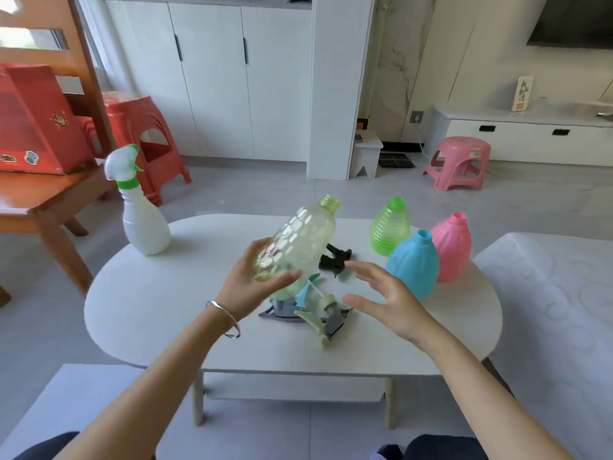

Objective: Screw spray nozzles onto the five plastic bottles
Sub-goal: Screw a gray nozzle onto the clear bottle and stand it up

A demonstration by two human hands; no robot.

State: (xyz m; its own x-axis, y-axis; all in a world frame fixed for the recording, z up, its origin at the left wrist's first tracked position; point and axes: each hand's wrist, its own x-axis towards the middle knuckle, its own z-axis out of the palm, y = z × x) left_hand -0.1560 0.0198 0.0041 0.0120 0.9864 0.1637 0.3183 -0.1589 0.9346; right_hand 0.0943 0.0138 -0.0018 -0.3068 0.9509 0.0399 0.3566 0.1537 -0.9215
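Note:
My left hand (252,283) grips the base of a pale yellow-green clear bottle (300,240), tilted above the table with its bare threaded neck pointing up and away. My right hand (381,293) hovers open just right of it, fingers spread, holding nothing. Under the hands lies a heap of loose spray nozzles: a pale green one (320,318), a blue one (303,290) and a black one (335,258). A white bottle (144,224) with a green-and-white nozzle screwed on stands at the table's left. Green (389,229), blue (414,263) and pink (452,247) bottles stand uncapped at the right.
The white oval table (166,310) is low, with a wooden table holding a red box (33,121) to the far left. Red stools (146,137) and a pink stool (461,161) stand on the floor behind. White cushioned seats flank the near corners.

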